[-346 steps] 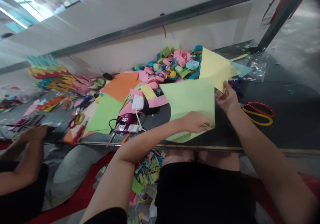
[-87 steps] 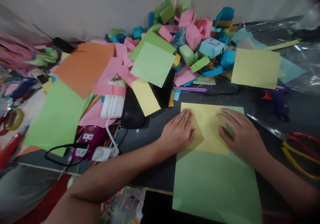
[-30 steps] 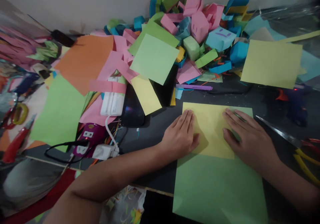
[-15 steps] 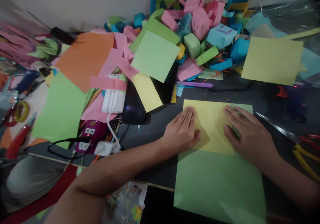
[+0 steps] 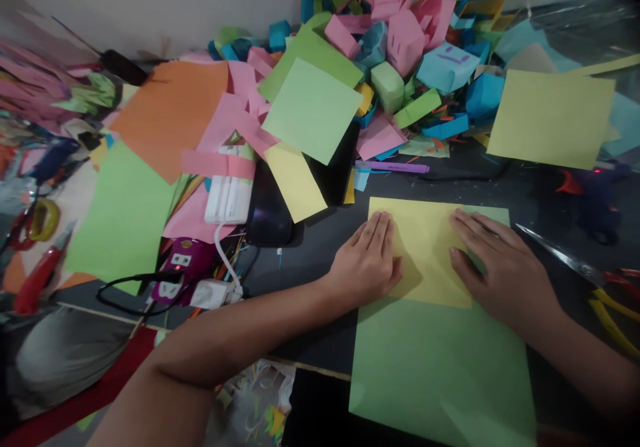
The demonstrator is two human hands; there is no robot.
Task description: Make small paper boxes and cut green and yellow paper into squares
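Since the earlier frame: hands barely shifted | left hand point(image 5: 367, 264) and right hand point(image 5: 493, 270) flat, fingers spread, pressing the yellow sheet point(image 5: 425, 250) onto the green sheet point(image 5: 440, 367) (worktop's point(image 5: 310, 260) near edge) | sheets aligned; no fold visible yet.

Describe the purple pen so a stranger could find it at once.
Start at the heap of folded paper boxes by the wall. At its near edge, on the dark table, lies the purple pen, beyond the yellow sheet. It is the only thin purple stick among flat papers.
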